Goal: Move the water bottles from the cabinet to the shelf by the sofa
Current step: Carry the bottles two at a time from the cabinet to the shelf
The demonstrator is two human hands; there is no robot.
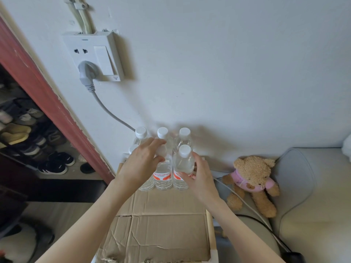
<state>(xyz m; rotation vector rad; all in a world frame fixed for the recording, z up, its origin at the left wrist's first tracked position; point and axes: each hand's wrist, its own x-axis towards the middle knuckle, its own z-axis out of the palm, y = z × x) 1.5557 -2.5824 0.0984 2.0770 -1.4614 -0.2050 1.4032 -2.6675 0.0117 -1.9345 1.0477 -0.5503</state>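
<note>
Clasping the front-right water bottle (pixel 183 164) in the right grip (pixel 198 178), thumb lying on its red-and-white label, and curling the left grip (pixel 141 165) round the neck of the front-middle bottle (pixel 163 180). Showing red lettering too blurred to read, clear bodies and white caps. Standing upright, touching in two rows, on cardboard (pixel 161 224) atop the shelf (pixel 212 238), against the wall (pixel 228 73) beside the sofa (pixel 313 205).

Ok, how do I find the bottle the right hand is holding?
Find the sofa with the teddy; just left of it, bottles stand on cardboard by the wall. It is the front-row bottle nearest the teddy. Its white cap shows, while the left hand holds its neighbour, hiding that cap, and the right hand grips it.
</note>
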